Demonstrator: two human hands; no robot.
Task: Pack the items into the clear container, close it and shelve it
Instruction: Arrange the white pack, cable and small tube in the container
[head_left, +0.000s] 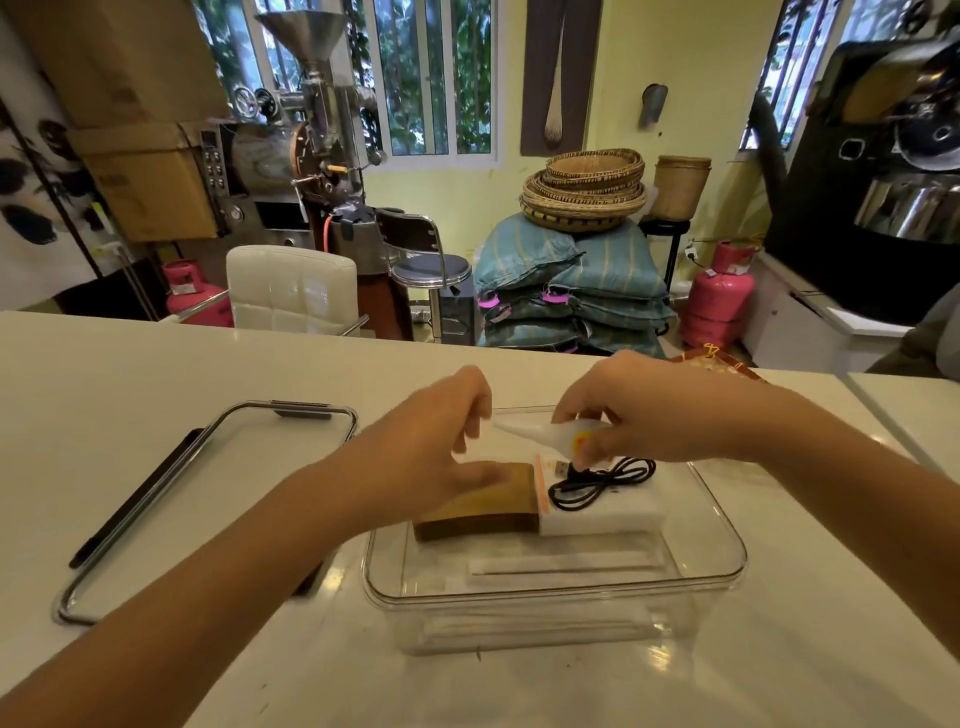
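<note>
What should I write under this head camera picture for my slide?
Right hand lowers a white squeeze bottle into the clear container holding a brown box and black cable; lid lies alongside.

Stacked baskets (584, 189) on sacks (571, 280)

Daylight from windows (431, 78) (barred), motion-blurred hands, bowed wide-angle edges

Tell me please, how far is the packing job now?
Partly done. The clear container already holds a brown block, a white box and a black cable. In hand: the right hand grips a white glue bottle above the container, with the left hand beside its tip. Left to do: put the bottle in, fit the lid lying on the counter, then shelve it.
</note>
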